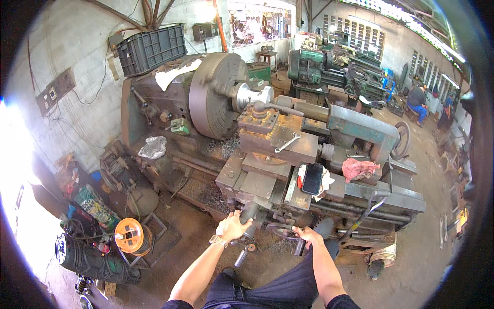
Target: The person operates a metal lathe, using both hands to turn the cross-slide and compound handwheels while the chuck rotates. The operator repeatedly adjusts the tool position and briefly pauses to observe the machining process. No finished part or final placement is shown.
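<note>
From the wearer's head, the one wide, round-edged view looks down and forward, above and behind the left hand [230, 226] and right hand [310, 236]. The hands are near; the machine [307, 149] spreads just beyond them, the window [260, 24] far past it.

Before me, a lathe [257, 183] carries a wrench [288, 143], a dark phone [313, 177] on pale cloth [327, 180] and a crumpled red rag [358, 169].

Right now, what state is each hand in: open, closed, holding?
Left hand: fingers curled at the dark knob; grip can't be told.
Right hand: closed on the wheel.
</note>
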The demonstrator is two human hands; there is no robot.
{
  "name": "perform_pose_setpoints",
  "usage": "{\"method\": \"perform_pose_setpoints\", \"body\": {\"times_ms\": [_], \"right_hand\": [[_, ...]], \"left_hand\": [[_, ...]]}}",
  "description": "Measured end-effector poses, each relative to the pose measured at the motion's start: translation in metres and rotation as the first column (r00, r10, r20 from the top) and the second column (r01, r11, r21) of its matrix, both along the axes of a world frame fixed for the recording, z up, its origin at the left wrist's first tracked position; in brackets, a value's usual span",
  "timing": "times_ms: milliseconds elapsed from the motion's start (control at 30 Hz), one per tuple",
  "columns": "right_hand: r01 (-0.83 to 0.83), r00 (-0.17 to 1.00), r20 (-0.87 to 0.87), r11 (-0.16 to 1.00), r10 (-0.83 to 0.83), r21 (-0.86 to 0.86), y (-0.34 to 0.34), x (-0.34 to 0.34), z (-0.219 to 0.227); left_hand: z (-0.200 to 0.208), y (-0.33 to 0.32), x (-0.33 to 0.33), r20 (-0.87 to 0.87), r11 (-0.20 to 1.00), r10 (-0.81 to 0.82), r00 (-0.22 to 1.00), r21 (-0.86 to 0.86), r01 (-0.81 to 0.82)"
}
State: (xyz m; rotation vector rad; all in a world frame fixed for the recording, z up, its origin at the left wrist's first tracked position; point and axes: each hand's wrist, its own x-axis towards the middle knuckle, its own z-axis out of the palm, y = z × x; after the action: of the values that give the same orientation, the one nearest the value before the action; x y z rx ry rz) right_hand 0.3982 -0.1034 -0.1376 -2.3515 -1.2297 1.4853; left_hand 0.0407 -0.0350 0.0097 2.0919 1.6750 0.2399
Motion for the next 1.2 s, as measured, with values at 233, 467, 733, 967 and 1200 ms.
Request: {"method": "perform_pose_setpoints", "body": {"times_ms": [233, 467, 733, 967, 1200], "right_hand": [[-0.014, 0.999, 0.035, 1.000, 0.013, 0.018, -0.001, 0.001, -0.007], [-0.063, 0.998, 0.036, 0.997, 0.061, 0.047, -0.001, 0.002, -0.003], [-0.065, 0.998, 0.002, 0.998, 0.065, 0.006, 0.002, 0.005, 0.001], [-0.019, 0.999, 0.043, 0.999, 0.018, 0.027, 0.002, 0.006, -0.023], [-0.063, 0.996, 0.061, 0.998, 0.062, 0.006, 0.004, 0.010, -0.025]], "left_hand": [[0.000, -0.002, 0.000, 0.006, 1.000, 0.015, 1.000, -0.021, -0.015], [-0.001, -0.001, 0.000, -0.004, 1.000, 0.008, 1.000, -0.009, -0.008], [0.003, 0.000, 0.001, -0.026, 0.998, 0.017, 1.000, -0.055, -0.018], [0.004, -0.003, 0.001, 0.005, 0.999, 0.014, 1.000, -0.051, -0.014], [0.001, 0.000, 0.001, -0.020, 0.999, 0.005, 1.000, -0.041, -0.006]]}}
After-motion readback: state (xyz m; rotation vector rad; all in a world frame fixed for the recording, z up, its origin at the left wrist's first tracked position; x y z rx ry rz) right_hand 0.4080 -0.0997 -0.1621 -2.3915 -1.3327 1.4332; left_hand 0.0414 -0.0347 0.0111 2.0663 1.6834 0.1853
